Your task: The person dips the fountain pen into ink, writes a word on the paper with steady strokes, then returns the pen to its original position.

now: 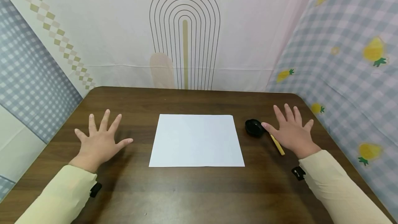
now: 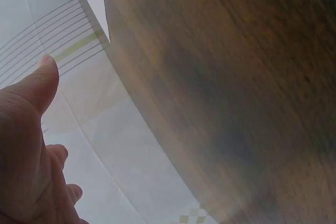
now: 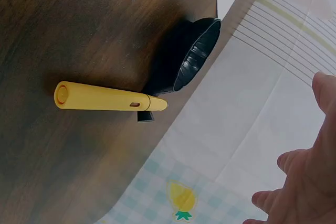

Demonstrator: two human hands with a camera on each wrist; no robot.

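Paper (image 1: 196,141), yellow tool (image 3: 100,96), black object (image 3: 181,53): one each

A white paper sheet (image 1: 196,141) lies flat mid-desk (image 1: 192,189); toward the right edge sits a round black dish (image 1: 254,128), a slim yellow pen-shaped tool (image 3: 100,97) just beside it.

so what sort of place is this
Probably a small screened-off tabletop workspace indoors: a brown wood-grain table with a printed white cloth behind it and a blue checked cloth with yellow fruit along its right side.
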